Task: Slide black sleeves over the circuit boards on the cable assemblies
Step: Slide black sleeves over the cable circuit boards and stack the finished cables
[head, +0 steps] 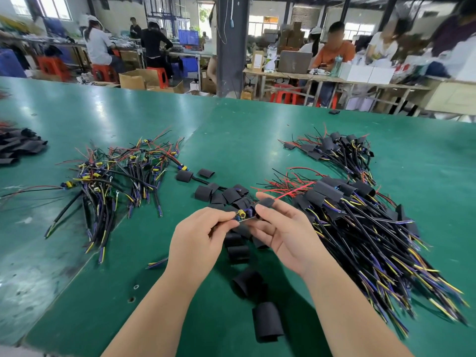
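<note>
Left hand (198, 238) fingers pinch the circuit board (243, 215); right hand (280, 233) fingers pinch a black sleeve (265, 202) at its 2 o'clock.

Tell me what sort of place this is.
Most likely a small electronics assembly workshop: a long green workbench heaped with wired circuit boards and loose black sleeves, a pile of already sleeved cables on the right, and other workers seated behind.

an assembly workshop: long green benches (257, 130), workers (99, 45) on red stools (104, 73) (cardboard boxes (136, 78) about)
</note>
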`<state>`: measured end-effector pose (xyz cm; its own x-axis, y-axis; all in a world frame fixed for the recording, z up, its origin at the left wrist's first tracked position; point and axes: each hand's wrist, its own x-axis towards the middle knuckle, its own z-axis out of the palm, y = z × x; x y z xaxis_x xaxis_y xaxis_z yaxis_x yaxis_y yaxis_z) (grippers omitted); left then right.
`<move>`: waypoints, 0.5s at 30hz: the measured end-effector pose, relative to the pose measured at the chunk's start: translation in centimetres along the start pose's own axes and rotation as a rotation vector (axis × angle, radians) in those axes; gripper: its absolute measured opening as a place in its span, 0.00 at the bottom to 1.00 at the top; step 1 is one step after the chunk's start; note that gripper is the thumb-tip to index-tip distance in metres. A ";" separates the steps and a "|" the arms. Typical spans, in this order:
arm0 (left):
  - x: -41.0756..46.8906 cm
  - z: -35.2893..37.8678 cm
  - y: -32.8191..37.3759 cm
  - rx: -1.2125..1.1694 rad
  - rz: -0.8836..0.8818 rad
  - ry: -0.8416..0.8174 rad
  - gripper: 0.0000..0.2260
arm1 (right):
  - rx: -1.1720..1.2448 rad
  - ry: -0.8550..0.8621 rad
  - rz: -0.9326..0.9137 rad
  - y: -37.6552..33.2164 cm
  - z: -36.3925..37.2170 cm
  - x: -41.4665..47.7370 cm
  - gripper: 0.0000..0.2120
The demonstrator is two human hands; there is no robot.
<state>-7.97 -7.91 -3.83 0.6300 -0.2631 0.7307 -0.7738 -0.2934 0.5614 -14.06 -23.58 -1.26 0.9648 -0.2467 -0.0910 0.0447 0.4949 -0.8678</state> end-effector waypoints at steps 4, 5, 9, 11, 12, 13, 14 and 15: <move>0.0 -0.1 0.1 -0.019 -0.016 0.001 0.04 | -0.061 0.010 -0.013 -0.1 0.1 -0.1 0.13; -0.1 -0.1 0.1 -0.015 -0.014 -0.001 0.04 | -0.090 0.032 -0.028 0.0 0.1 0.0 0.13; 0.0 -0.1 0.1 0.003 0.022 -0.026 0.04 | -0.118 0.087 -0.095 0.2 0.0 0.0 0.10; 0.0 -0.1 0.2 0.022 0.056 -0.038 0.05 | -0.097 0.076 -0.102 0.1 0.0 0.0 0.10; 0.0 -0.1 0.3 0.030 0.073 -0.038 0.05 | -0.097 0.077 -0.097 0.0 0.0 0.0 0.08; 0.0 -0.1 0.4 0.037 0.091 -0.036 0.05 | -0.100 0.082 -0.090 0.0 0.0 0.1 0.05; 0.0 -0.1 0.4 0.044 0.106 -0.034 0.06 | -0.101 0.091 -0.084 0.0 0.0 0.1 0.04; 0.0 -0.1 0.5 0.051 0.121 -0.032 0.07 | -0.100 0.102 -0.080 0.0 0.0 0.2 0.05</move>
<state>-8.40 -7.96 -3.48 0.5348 -0.3287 0.7784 -0.8403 -0.3039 0.4490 -13.92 -23.65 -1.30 0.9277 -0.3678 -0.0643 0.0894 0.3860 -0.9181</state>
